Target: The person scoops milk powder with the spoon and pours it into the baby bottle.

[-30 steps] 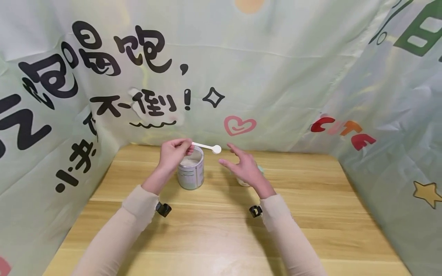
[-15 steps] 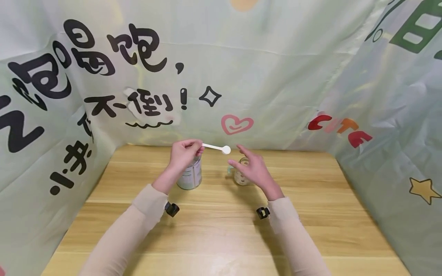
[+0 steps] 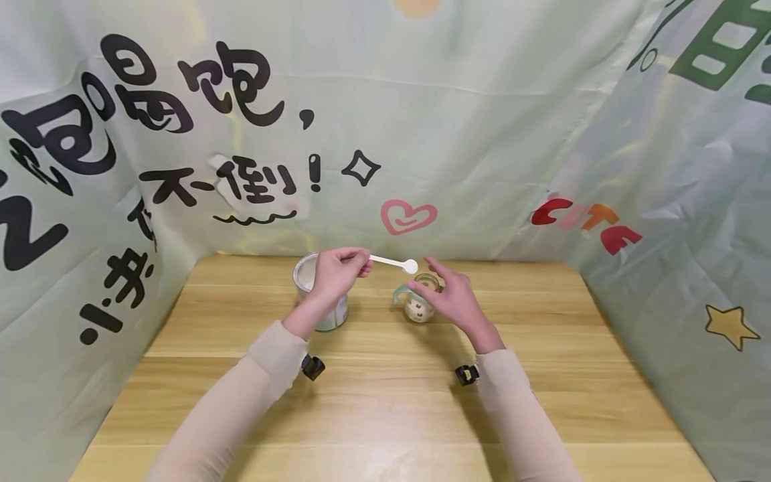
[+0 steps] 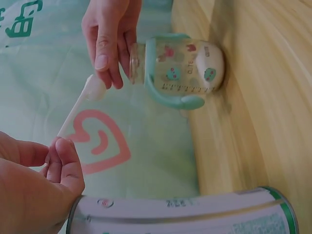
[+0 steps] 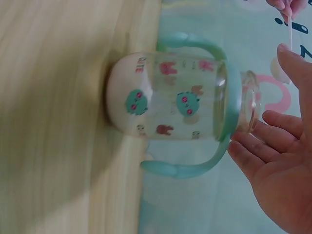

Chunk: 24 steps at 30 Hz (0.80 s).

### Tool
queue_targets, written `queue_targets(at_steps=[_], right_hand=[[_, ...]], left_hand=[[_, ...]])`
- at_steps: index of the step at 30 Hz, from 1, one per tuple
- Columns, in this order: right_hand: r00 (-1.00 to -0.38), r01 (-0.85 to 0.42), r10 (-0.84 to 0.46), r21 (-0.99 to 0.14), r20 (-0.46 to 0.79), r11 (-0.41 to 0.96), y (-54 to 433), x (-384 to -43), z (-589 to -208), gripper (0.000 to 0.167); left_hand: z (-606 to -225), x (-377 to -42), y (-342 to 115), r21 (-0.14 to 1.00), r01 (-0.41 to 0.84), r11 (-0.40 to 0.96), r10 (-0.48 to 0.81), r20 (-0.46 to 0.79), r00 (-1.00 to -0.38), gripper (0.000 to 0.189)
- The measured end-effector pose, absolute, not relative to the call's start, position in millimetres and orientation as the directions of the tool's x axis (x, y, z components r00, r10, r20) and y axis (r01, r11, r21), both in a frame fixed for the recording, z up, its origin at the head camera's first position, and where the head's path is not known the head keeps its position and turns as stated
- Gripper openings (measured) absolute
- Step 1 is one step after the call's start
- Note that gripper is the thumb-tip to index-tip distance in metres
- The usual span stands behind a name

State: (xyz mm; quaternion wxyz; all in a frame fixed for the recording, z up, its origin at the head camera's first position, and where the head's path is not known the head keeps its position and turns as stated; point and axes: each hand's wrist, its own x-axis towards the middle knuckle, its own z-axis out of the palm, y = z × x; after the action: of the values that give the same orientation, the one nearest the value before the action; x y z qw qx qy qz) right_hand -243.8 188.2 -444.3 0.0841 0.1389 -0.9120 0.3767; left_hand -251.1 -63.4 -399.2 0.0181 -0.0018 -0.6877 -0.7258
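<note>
My left hand (image 3: 338, 273) pinches the handle end of a white measuring scoop (image 3: 390, 260) between thumb and fingers. White powder heaps in the scoop's bowl, shown in the left wrist view close to my right fingertips. An uncapped clear baby bottle (image 3: 418, 308) with mint-green handles stands upright, with white powder in its bottom. My right hand (image 3: 456, 302) has its fingers spread; in the right wrist view, its fingertips are right at the bottle's neck (image 5: 251, 102). Behind my left wrist stands a can (image 3: 337, 316), its top uncovered, partly hidden by that hand.
The wooden table (image 3: 385, 415) reaches back to a printed fabric backdrop (image 3: 482, 167), which also rises along both sides. Small black wrist cameras (image 3: 312, 367) sit under both cuffs. Table surface stretches in front of the bottle and can.
My left hand has carried the scoop rightward from above the can to near the bottle. My right hand has shifted slightly right, so more of the bottle shows.
</note>
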Motion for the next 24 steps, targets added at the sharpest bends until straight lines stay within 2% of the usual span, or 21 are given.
queue_targets(at_steps=[24], right_hand=[[-0.956,-0.286,-0.169,-0.651,0.238,0.703,209,-235,-463,0.078]], left_hand=[[-406,-248,-35,0.998,0.068,0.005,0.017,0.068,-0.998,0.019]])
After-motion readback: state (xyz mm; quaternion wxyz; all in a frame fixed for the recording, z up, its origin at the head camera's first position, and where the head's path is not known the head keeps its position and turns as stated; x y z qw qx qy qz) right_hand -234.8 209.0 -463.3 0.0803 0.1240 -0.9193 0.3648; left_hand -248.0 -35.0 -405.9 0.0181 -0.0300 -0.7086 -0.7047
